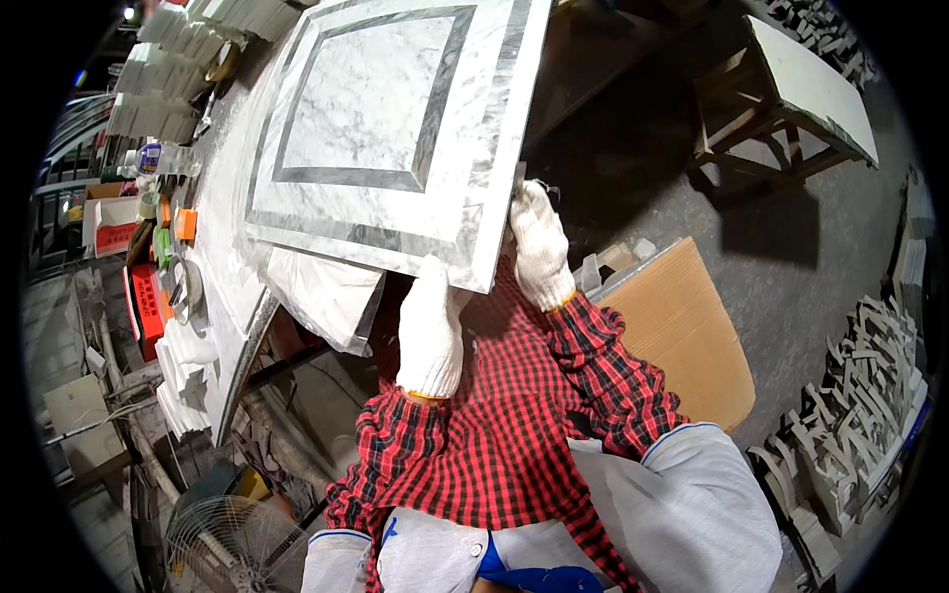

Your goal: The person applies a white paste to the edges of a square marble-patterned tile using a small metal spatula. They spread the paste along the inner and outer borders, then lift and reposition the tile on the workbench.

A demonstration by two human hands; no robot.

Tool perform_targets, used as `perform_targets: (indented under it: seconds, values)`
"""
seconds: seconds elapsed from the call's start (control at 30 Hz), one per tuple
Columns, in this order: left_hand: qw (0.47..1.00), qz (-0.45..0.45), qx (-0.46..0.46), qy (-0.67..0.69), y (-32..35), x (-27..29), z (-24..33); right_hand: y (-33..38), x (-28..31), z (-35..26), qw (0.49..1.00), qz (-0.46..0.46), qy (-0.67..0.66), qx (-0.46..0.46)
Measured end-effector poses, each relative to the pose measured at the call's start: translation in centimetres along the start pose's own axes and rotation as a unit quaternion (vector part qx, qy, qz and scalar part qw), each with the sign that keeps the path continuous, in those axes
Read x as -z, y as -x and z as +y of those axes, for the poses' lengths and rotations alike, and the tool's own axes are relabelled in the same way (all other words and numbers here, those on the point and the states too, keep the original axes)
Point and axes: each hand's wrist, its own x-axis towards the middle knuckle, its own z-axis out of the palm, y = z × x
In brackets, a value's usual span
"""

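A large white marble panel (361, 104) with grey veining and two dark grey inlaid borders lies tilted across the workbench. White knitted gloves cover both my hands. At the panel's near edge, my left hand (431, 331) is closed on it close to the corner, the thumb side showing on top and the other fingers hidden beneath. Higher up, my right hand (541, 245) grips the right edge with its fingers curled; some fingertips are out of sight. Under the panel's near left part is a sheet of clear plastic wrapping (326, 296).
Left on the bench (222, 267) are a tape roll (186, 289), a plastic bottle (163, 158), small boxes (145, 306) and stacked white strips (153, 104). A fan (232, 544) stands lower left. Cardboard (677, 331), a wooden stool (806, 89) and piled stone pieces (850, 405) are right.
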Motion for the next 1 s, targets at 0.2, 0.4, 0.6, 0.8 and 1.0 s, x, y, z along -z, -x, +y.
perform_targets:
  seconds: [0.2,0.4,0.6,0.8,1.0]
  values:
    - [1.000,0.027,-0.011,0.008,0.0,-0.3,-0.2,4.1,-0.1,-4.0,0.990,-0.041,0.033,-0.134]
    - [1.000,0.000,-0.013,0.012,0.1,-0.4,0.1,5.3,0.8,-4.5,0.978,-0.103,0.038,-0.175]
    - [0.999,-0.031,-0.025,0.019,0.1,-0.4,-0.1,6.6,0.9,-4.4,0.966,-0.151,-0.039,-0.206]
    - [0.999,-0.002,-0.036,0.018,0.1,-1.0,0.1,7.3,1.1,-4.1,0.948,-0.199,-0.143,-0.203]
    - [0.994,-0.099,0.017,0.045,0.0,0.3,0.7,7.9,1.8,-4.8,0.927,-0.204,-0.179,-0.259]
